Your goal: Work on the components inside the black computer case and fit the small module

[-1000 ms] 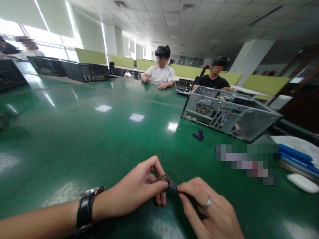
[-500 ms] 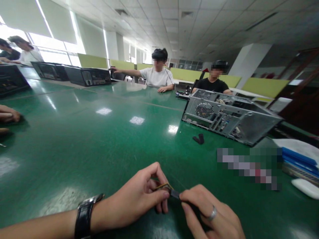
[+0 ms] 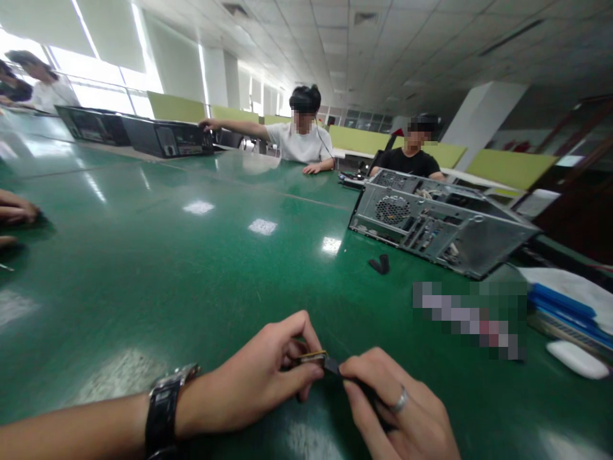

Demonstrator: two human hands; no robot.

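My left hand (image 3: pixel 272 370), with a black watch on its wrist, pinches a small flat part (image 3: pixel 311 356) with a yellowish edge between thumb and fingers. Its exact kind is too small to tell. My right hand (image 3: pixel 400 399), a ring on one finger, grips a small dark connector-like piece (image 3: pixel 331 365) by its right end. The left end of that dark piece touches the part in my left hand. Both hands are just above the green table (image 3: pixel 215 275), near its front edge.
An open metal computer case (image 3: pixel 440 223) lies at the right, with a black strip (image 3: pixel 380 264) before it. A white rounded object (image 3: pixel 577 359) and blue item (image 3: pixel 565 306) are at far right. More cases (image 3: pixel 167 137) stand back left. Another person's hand (image 3: pixel 16 207) rests at the left edge.
The flat part and the dark piece have tilted slightly and stay in contact. My right hand has shifted a little left and up. The view has moved slightly.
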